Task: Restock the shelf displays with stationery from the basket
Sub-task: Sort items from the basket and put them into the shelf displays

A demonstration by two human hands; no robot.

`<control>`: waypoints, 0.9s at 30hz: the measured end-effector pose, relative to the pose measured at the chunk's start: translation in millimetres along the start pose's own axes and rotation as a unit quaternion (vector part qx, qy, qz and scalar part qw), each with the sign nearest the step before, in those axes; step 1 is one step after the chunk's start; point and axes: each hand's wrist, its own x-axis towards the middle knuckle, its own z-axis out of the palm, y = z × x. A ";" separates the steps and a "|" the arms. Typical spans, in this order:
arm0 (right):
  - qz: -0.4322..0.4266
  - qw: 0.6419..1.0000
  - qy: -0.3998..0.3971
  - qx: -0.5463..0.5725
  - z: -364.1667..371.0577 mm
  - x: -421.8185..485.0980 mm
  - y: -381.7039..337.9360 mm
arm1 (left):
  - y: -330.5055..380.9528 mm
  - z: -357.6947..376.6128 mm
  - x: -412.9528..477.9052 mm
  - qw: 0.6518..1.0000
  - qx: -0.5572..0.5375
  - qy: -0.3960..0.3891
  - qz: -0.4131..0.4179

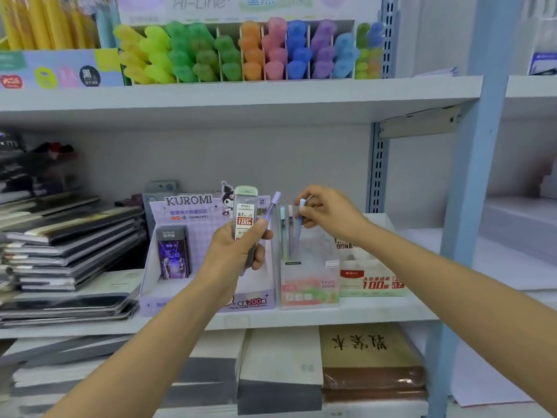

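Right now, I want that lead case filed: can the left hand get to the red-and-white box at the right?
Probably not cleanly. The right hand, pinching a blue pen, and its forearm cross over the red-and-white box, and the clear pen holder stands between it and the left hand.

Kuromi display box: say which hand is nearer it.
Left. The left hand, gripping a lead case and purple pen, is in front of the Kuromi display box; the right hand, pinching a blue pen, is off to its right above the clear pen box.
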 end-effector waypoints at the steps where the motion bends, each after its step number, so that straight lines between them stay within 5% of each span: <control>1: -0.006 1.000 0.002 -0.010 0.6 2.3 -0.7 | 0.1 -0.9 1.3 1.000 0.001 -0.001 -0.003; 9: -0.065 0.978 0.092 -0.178 3.0 11.3 6.5 | -8.6 -2.7 6.5 0.999 -0.030 -0.028 -0.013; 16: -0.070 0.955 0.028 -0.288 4.8 9.2 -2.2 | -8.0 2.5 6.1 0.995 -0.083 -0.049 -0.010; 18: -0.074 0.970 0.047 -0.229 4.1 6.7 -8.0 | -7.0 2.5 3.0 0.995 -0.083 -0.060 0.002; 22: -0.017 0.991 0.063 0.120 0.4 -5.5 -25.6 | -5.9 5.6 -0.7 0.997 -0.026 -0.069 0.015; 27: -0.007 0.991 -0.011 0.132 2.4 -18.0 -35.8 | -4.5 19.7 -2.5 0.997 -0.005 -0.076 0.031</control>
